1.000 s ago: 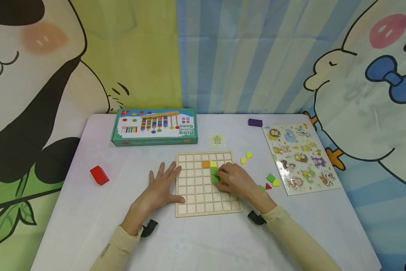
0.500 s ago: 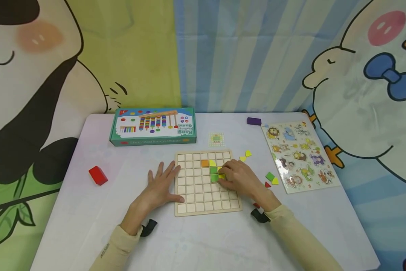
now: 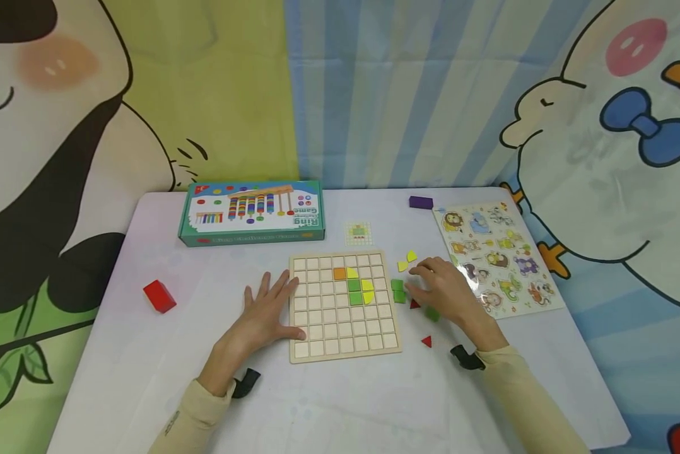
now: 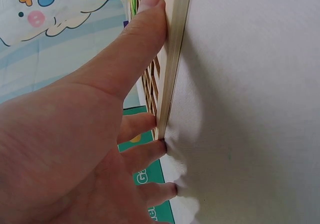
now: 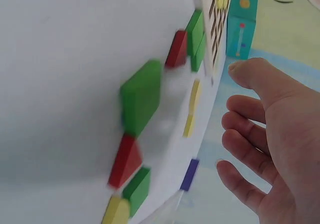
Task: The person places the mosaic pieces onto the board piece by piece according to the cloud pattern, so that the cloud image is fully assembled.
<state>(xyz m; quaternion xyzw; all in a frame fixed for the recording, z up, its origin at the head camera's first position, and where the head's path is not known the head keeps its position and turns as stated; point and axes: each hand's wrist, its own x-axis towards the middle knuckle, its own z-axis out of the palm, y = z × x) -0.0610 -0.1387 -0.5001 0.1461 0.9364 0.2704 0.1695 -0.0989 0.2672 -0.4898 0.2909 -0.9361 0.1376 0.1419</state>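
Note:
My left hand (image 3: 263, 321) rests with spread fingers at the left edge of a wooden grid board (image 3: 328, 329). In the left wrist view its thumb (image 4: 147, 26) lies on the board's rim. On the board sit an orange square tile (image 3: 339, 273), green square tiles (image 3: 354, 285) and several yellow tiles (image 3: 368, 285). Right of the board, my right hand (image 3: 450, 290) hangs over loose tiles with nothing between its loosely bent fingers. Beneath it lie green tiles (image 5: 142, 96) and red triangles (image 5: 127, 161); the hand hides some tiles in the head view.
A small pattern card (image 3: 358, 234) lies behind the board, and a green ring game box (image 3: 252, 214) at the back left. An animal picture board (image 3: 521, 296) and a purple block (image 3: 421, 202) are at the right. A red block (image 3: 159, 296) lies far left.
My right hand has left the board and moved right over the loose tiles, uncovering the yellow tiles on the grid and green tiles beside the board. The left hand keeps its place.

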